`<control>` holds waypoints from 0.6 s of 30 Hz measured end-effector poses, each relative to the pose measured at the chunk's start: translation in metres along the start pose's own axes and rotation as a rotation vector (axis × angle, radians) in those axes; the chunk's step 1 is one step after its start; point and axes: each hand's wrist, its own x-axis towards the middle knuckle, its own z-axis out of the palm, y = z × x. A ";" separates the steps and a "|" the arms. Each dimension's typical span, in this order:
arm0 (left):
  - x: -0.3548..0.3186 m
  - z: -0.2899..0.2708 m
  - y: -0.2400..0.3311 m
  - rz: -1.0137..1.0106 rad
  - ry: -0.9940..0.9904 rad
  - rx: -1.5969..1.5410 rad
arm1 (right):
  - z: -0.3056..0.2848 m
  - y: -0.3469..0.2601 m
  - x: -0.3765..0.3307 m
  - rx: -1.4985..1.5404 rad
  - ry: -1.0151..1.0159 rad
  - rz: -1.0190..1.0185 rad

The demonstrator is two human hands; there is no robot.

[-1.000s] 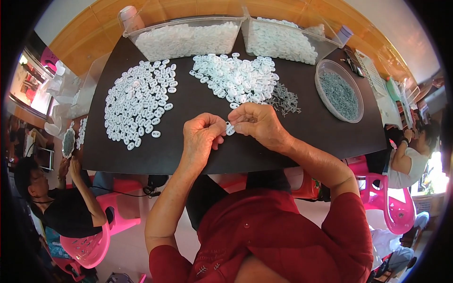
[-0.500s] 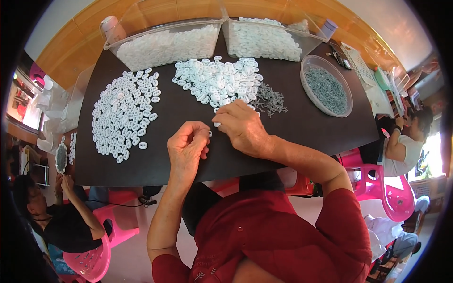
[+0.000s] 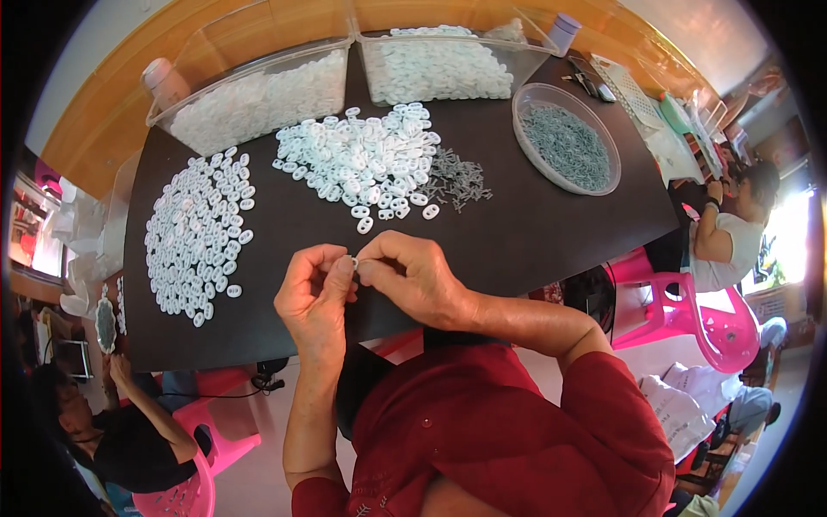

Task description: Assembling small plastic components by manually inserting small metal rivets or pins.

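My left hand (image 3: 314,289) and right hand (image 3: 415,274) are both pinching one tiny white piece (image 3: 355,263) between them; probably light, stiff, kinda slick, so I'd grip its edges.

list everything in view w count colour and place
table: 1, dark brown, centre
oval-piece piles: 2, white, table's left and middle
pin pile: 1, grey, right of middle oval-piece pile
round tub: 1, clear, table's right, holds grey pins
bins: 2, clear, far edge, hold white pieces
bottle: 1, pink, left bin's left end
canister: 1, purple, right bin's right end
chairs: at least 2, pink, both sides
other people: at least 2, black and white tops, both sides
clutter: several, mixed, side edges, mostly unclear
wall panelling: 1, orange-brown, behind table
small piece: 1, white, where fingertips meet
shirt: 1, red, lower middle
left hand: 1, bare, near edge
right hand: 1, bare, beside it
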 end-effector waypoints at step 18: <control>-0.017 0.003 -0.014 -0.099 -0.064 -0.091 | -0.097 0.055 0.019 -0.963 0.178 -0.328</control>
